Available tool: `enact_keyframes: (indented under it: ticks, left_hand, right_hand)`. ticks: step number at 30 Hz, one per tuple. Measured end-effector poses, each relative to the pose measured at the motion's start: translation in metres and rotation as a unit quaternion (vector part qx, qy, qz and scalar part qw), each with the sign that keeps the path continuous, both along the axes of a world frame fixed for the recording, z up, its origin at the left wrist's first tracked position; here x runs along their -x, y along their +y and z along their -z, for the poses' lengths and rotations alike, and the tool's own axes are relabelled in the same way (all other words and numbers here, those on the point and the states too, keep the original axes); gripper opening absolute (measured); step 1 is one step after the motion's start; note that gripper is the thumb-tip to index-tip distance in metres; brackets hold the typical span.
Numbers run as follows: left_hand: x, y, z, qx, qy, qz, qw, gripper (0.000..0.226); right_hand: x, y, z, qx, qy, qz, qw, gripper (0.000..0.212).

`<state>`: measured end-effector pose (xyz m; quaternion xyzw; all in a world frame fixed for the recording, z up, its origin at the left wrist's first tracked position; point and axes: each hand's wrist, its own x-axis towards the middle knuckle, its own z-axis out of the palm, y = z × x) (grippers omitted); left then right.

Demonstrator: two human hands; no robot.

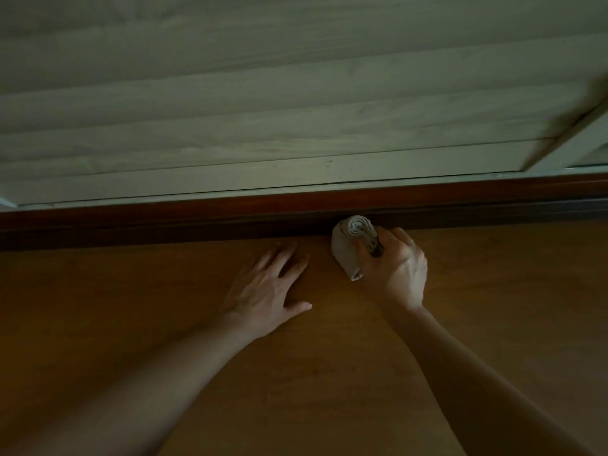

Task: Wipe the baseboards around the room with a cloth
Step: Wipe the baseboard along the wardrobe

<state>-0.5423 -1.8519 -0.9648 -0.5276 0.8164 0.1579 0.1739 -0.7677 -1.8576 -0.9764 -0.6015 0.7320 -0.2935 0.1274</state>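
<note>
Right hand (394, 268) has its fingers curled round the rolled-up cloth (345, 248), which is pushed against the dark baseboard (164, 222) just right of frame centre. Left hand (269, 291) lies flat on the floor (329, 373), fingers spread. It's too dim to spot any clean/dirty line, so my guess is mid-wipe, with plenty of room left to do.

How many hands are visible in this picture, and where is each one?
2. The left hand lies flat on the wooden floor near the baseboard. The right hand grips the rolled cloth at the foot of the baseboard. No other hand shows.
</note>
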Motion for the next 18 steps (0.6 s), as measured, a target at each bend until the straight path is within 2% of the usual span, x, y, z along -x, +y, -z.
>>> enact_keyframes:
  ticks: [6,13,18]
  left_hand:
    - [0.016,0.017,0.024,0.081,0.014,-0.038,0.996,0.074]
    - [0.013,0.017,0.034,0.1,-0.004,-0.006,0.995,0.072]
    - [0.012,0.017,0.038,0.11,0.003,-0.012,0.994,0.068]
  right_hand:
    - [-0.021,-0.008,0.004,0.008,0.005,-0.069,0.998,0.027]
    - [0.024,0.001,0.008,0.025,0.012,0.003,1.0,0.027]
    - [0.005,-0.002,0.009,0.03,0.004,-0.031,0.999,0.035]
